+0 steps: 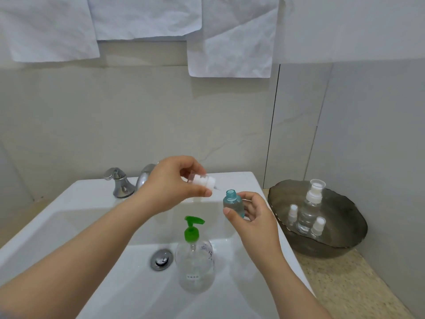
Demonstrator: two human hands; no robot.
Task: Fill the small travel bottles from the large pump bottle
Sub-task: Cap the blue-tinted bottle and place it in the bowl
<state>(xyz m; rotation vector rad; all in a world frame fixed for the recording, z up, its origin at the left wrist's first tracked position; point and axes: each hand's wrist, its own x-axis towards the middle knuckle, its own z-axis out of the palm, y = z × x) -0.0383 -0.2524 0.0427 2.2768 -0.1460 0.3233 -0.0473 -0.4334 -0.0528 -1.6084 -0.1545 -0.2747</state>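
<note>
White sink (69, 194) below: left hand (171, 183) pinches what seems a spray cap (205, 180); right hand (253, 217) grips the uncapped teal bottle (232, 203).

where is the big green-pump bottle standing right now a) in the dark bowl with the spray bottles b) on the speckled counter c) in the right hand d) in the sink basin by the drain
d: the pump bottle stands upright in the white sink just right of the drain; the right hand holds the blue travel bottle, the left hand a white spray cap.
</note>
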